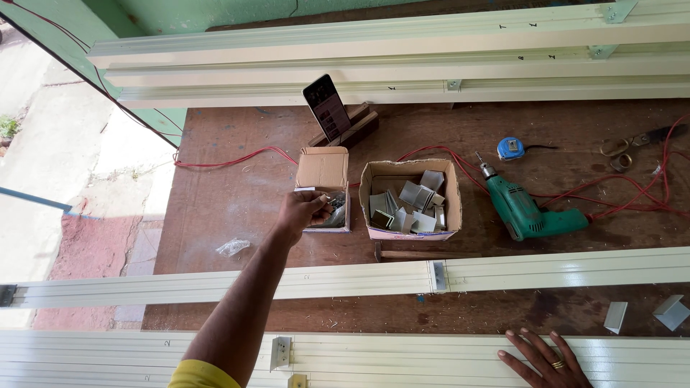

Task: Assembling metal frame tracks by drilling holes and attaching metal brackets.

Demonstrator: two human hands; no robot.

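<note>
Left hand (302, 212): fingers curled into small cardboard box (325, 188), apparently pinching screws; picking stage. Right hand (543, 357): spread flat on cream rail (402, 356). Next likely needs a clean lift-out.

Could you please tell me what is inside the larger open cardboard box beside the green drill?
The larger cardboard box holds a loose pile of grey metal angle brackets. Its bottom and anything beneath the pile are covered.

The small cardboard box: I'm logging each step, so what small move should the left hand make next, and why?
Probably lift the left hand clear of the small box: its fingers are already pinched at the screws there, while the right hand rests flat on the cream frame rail.
</note>
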